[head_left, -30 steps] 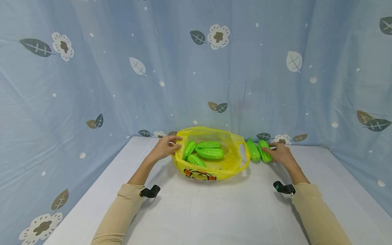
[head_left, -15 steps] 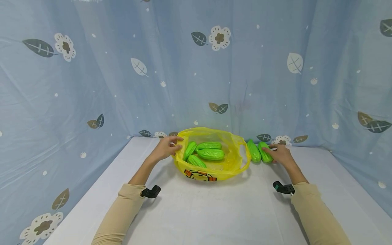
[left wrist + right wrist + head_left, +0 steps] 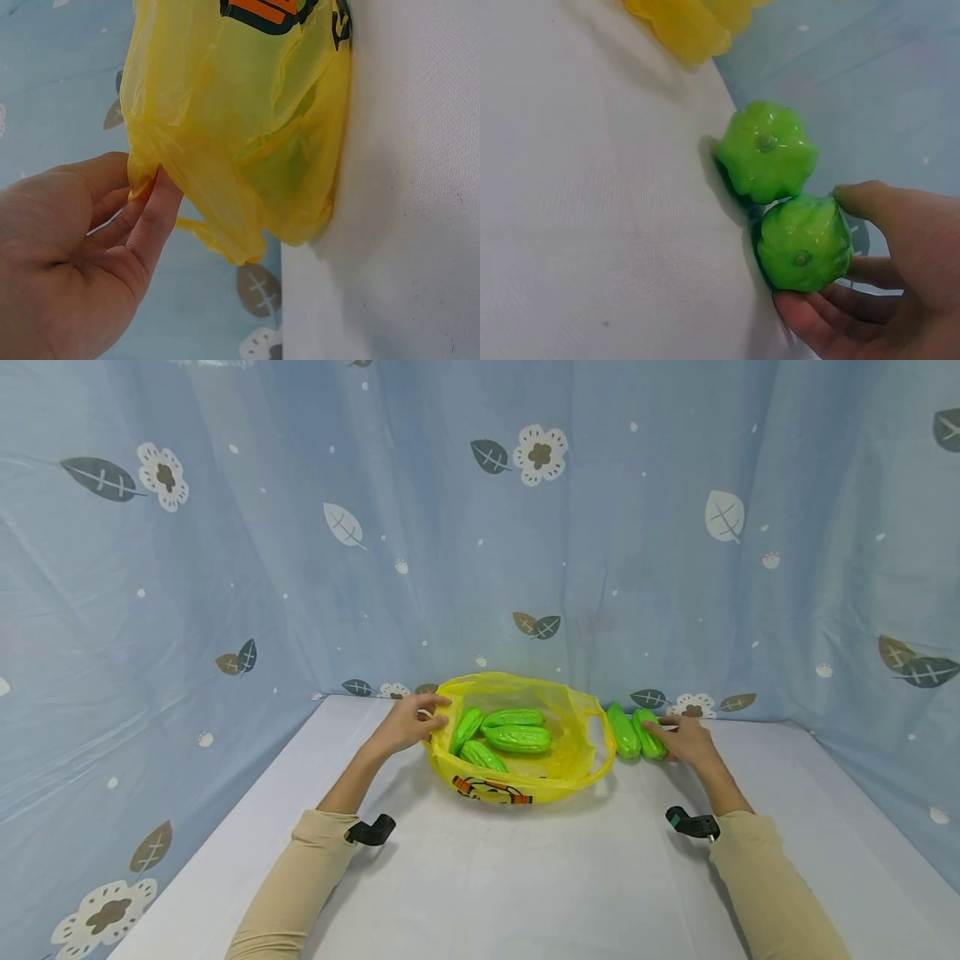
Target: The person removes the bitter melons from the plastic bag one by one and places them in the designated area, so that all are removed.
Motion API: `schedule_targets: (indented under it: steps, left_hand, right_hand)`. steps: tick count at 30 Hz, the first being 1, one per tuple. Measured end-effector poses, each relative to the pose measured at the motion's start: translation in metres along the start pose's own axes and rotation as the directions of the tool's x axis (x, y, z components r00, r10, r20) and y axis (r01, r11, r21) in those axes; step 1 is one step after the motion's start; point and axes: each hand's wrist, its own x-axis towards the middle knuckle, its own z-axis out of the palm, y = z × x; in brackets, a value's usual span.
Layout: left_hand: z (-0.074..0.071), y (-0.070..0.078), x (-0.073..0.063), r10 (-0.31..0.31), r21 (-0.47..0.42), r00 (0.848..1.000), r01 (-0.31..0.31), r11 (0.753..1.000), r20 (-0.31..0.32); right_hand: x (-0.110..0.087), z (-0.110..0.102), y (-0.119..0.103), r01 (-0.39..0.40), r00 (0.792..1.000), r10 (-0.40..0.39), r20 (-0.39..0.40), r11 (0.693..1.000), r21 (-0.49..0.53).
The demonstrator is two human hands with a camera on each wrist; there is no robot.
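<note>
A yellow plastic bag (image 3: 517,789) lies with its mouth spread, several green bitter melons (image 3: 517,739) inside it. My left hand (image 3: 405,723) pinches the bag's left rim between thumb and fingers; in the left wrist view, the thin plastic (image 3: 202,165) is gathered at the fingertips. Right of the bag, two more glossy bitter melons lie side by side on the white table. With my right hand (image 3: 688,742) I grip the outer bitter melon (image 3: 806,244), thumb on one side and fingers curled at the other. The inner bitter melon (image 3: 767,150) sits right beside it, untouched by the hand.
Behind the white table (image 3: 525,877) hangs a blue curtain (image 3: 450,568) with leaves and flowers, which also runs along both sides. The bag's loop handle (image 3: 603,747) stands close to the inner loose bitter melon. A black wrist camera (image 3: 371,831) juts from the left sleeve.
</note>
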Motion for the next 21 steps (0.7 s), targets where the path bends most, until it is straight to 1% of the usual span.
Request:
schedule_targets:
  steps: [4, 12, 21]
  left_hand:
    - [0.0, 0.0004, -0.0001, -0.001, 0.009, 1.0, 0.001, 1.0, -0.001]
    - [0.0003, -0.0003, 0.0007, -0.004, -0.001, 1.0, 0.004, 1.0, -0.002]
    - [0.0001, -0.0018, 0.0013, 0.001, -0.004, 1.0, -0.001, 1.0, -0.002]
  right_hand:
    - [-0.0016, 0.001, -0.0003, -0.006, 1.0, 0.006, -0.006, 1.0, 0.012]
    - [-0.006, -0.0009, -0.0022, -0.025, 1.0, 0.024, 0.013, 0.999, 0.031]
    - [-0.0032, -0.0029, 0.0028, -0.043, 0.999, 0.042, 0.028, 0.999, 0.027]
